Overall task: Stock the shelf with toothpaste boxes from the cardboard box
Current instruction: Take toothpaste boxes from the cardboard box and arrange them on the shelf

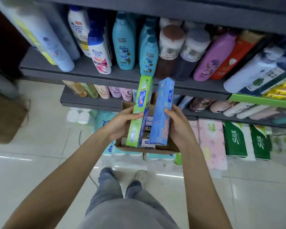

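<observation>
A green toothpaste box (139,111) is grasped by the left hand (120,124) and a blue one (162,113) by the right hand (178,128), at twelve o'clock above the cardboard box (147,148), where more remain; neither is shelved yet.

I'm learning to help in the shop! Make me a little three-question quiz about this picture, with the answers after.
1. True or false: the left hand holds the green toothpaste box.
2. Pick one. The right hand holds a box that is: A) red, B) blue, C) black.
3. Fill in: more toothpaste boxes lie in the ____ box under the hands.

Key: 1. True. 2. B, the blue toothpaste box. 3. Cardboard.
</observation>
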### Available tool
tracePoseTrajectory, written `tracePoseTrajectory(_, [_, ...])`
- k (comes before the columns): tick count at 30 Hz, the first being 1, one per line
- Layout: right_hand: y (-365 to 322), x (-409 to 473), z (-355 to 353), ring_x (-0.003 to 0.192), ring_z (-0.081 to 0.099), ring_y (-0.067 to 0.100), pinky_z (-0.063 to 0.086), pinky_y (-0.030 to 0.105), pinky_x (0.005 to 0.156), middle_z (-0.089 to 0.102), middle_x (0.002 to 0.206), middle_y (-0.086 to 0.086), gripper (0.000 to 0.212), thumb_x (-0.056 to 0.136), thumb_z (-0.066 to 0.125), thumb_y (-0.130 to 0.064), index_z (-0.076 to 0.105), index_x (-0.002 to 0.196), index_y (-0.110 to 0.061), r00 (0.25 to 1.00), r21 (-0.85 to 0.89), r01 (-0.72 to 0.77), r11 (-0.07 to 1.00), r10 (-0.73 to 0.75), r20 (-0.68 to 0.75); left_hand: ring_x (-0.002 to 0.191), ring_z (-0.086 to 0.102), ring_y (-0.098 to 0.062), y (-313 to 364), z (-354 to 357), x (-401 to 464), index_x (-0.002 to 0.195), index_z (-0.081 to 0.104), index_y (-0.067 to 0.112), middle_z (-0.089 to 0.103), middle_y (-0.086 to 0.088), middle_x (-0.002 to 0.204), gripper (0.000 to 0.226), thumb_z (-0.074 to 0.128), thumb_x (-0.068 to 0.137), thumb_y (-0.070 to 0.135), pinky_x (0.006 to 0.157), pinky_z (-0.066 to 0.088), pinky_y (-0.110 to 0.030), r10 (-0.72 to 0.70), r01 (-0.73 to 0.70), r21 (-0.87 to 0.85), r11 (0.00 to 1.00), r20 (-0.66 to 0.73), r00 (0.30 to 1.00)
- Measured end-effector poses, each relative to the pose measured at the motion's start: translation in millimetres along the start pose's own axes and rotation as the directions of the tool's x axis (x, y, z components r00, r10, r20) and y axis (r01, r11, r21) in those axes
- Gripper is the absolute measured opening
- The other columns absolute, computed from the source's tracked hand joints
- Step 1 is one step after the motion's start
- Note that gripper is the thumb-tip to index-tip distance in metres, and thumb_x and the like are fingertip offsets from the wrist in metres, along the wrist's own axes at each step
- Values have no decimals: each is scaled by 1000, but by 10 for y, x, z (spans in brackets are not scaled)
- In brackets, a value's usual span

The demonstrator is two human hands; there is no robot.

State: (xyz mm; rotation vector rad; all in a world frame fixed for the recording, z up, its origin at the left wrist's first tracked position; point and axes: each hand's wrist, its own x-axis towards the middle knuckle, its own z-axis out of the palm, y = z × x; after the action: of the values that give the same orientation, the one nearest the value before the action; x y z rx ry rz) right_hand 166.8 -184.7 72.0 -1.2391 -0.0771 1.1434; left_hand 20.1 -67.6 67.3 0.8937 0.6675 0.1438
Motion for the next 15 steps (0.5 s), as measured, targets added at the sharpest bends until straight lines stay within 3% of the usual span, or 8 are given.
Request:
tracePoseTrajectory(3, [-104,-113,35,91,61,21,53,32,71,61,112,11,47,84,53,-9,48,131,-5,995,112,-40,993,29,93,74,69,-12,70,-3,-144,123,56,17,73,0,96,45,61,79,10,65,56,-26,73,-74,-160,984,-12,997])
tracePoseTrajectory(5, [-169,-179,105,87,64,23,55,34,72,61,108,13,48,83,49,-10,46,130,-6,988,150,-59,987,36,153,74,69,-11,136,20,-207,132,47,22,71,1,101,47,51,86,13,63,56,-24,107,-112,-207,972,-34,994])
tracePoseTrajectory(9, [-260,-271,231,83,67,24,57,35,69,58,109,15,65,80,57,-34,41,136,-5,974,144,-88,986,55,222,65,67,-11,265,97,-288,120,54,15,72,-1,88,31,38,94,15,57,54,-22,139,-148,-181,972,-62,988])
tracePoseTrajectory(12, [-315,-320,280,80,62,20,51,34,72,60,101,10,39,94,41,-39,56,116,-10,966,81,-76,994,53,254,62,68,-12,309,101,-375,106,58,11,73,-3,79,28,34,98,23,57,54,-20,144,-156,-129,979,-93,985])
tracePoseTrajectory(15, [-367,-357,268,88,60,20,49,31,76,61,108,10,37,95,40,-30,53,126,-14,961,95,-62,994,34,273,62,68,-12,357,69,-454,103,60,9,73,-4,77,33,37,98,32,59,54,-23,151,-167,-92,982,-163,975])
